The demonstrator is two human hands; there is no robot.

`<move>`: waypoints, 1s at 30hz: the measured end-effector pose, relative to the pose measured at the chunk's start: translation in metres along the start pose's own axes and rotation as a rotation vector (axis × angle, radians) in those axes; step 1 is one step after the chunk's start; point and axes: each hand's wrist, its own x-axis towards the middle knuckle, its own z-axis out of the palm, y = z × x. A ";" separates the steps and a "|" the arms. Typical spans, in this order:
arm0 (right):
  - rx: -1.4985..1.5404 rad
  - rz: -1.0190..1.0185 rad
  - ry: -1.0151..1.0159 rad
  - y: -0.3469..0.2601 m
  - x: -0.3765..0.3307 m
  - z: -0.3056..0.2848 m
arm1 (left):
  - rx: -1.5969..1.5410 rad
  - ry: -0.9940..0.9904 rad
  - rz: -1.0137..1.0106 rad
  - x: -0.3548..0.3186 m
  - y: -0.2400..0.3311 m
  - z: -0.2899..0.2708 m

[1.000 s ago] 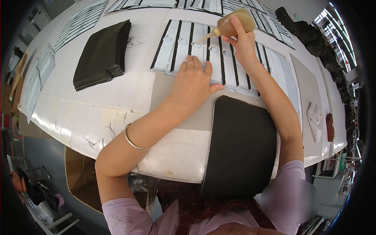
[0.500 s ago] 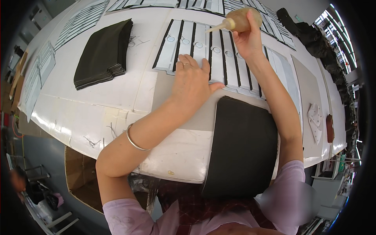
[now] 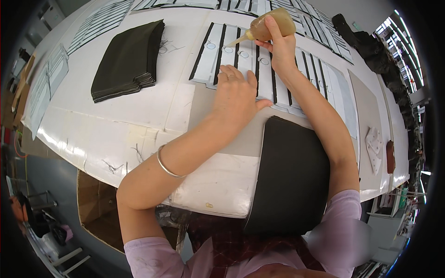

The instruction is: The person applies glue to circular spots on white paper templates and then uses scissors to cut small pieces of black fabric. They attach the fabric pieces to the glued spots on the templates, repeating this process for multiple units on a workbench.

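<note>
**Glue bottle tipped over the striped sheets**

The right hand (image 3: 278, 48) was up at twelve o'clock on the white work table (image 3: 116, 134), fingers clenched round a soft tan squeeze bottle with a pale cone nozzle (image 3: 269, 25). The bottle lay tilted, nozzle pointing toward nine o'clock and slightly down, its tip just above the row of white paper sheets edged with black strips (image 3: 232, 55) (small round rings showed on several of them).

The left hand (image 3: 236, 95) pressed flat on the near edge of those same sheets, fingers spread and released, gripping nothing, a ring on one finger and a thin silver bangle (image 3: 164, 164) on the forearm. It sat just at seven o'clock from the bottle, the two hands near but apart.

Down at five o'clock from the left hand, a large black rounded-corner panel (image 3: 294, 176) overhung the table's near edge. Off at ten o'clock rested a stack of dark olive fabric pieces (image 3: 127, 60), well apart from both hands. More striped sheets lined the far table edge.
</note>
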 end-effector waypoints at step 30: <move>0.231 0.274 -0.098 -0.002 0.017 -0.015 | 0.042 -0.037 -0.001 0.000 0.001 -0.002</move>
